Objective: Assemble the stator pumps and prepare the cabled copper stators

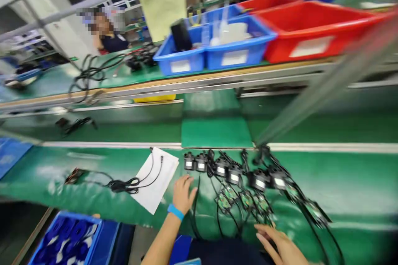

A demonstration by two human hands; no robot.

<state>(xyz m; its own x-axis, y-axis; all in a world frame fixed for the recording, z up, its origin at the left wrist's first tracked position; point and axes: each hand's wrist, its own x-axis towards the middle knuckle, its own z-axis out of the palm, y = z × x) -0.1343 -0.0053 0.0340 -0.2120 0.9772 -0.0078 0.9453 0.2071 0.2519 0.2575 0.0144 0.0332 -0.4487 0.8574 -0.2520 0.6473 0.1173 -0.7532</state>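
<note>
My left hand (183, 194), with a blue band (175, 212) at its wrist, hovers over the green mat beside a black cable (196, 203). Its fingers are loosely bent, the thumb stands apart, and nothing shows in it. My right hand (281, 243) is low at the front, its fingers stretched forward with a gap to the thumb and no held thing visible. Several small black pumps (221, 167) with white labels stand in a row ahead of both hands. Their cables run among round green circuit boards (247, 199) close to my right hand.
A white paper sheet (158, 190) and a bundled black cable (120, 185) lie at left. A blue crate (96, 232) of blue parts stands below left. Blue bins (182, 64) and a red bin (311, 33) sit on the shelf. A slanted metal post (307, 91) rises at right. One person is in the background.
</note>
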